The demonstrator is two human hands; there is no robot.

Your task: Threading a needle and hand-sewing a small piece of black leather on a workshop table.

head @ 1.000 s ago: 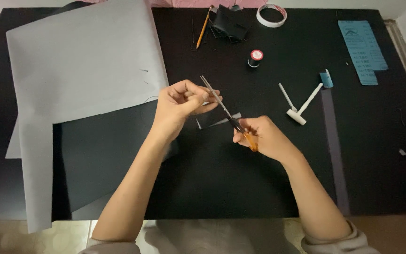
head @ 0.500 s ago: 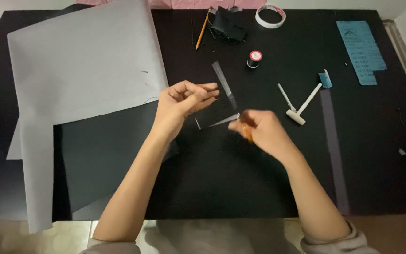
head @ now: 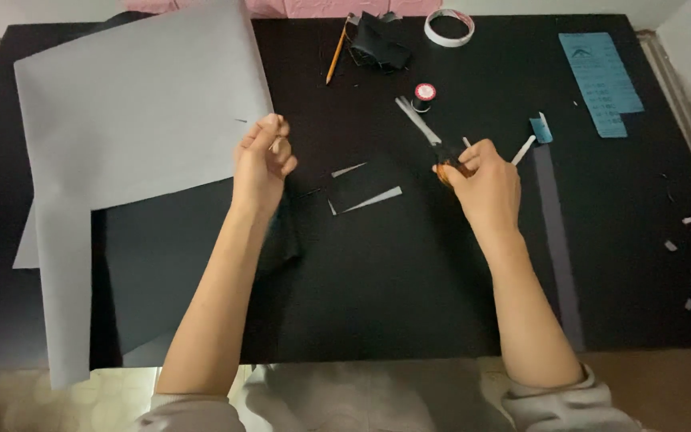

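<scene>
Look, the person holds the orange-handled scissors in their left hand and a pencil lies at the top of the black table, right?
Not quite. The scissors are in the right hand, not the left hand, which is loosely curled and looks empty. The head view shows it. The pencil does lie at the top of the black table.

A long rectangular blue printed sheet (head: 601,84) is lying flat near the far right corner of the black bench (head: 409,304), slightly slanted. A small blue tag (head: 540,128) is lying nearer the middle, well apart from the sheet.

Paper sheet (head: 137,120) left on table (head: 409,288); scissors (head: 429,136) right, tape roll (head: 449,26) behind.
</scene>
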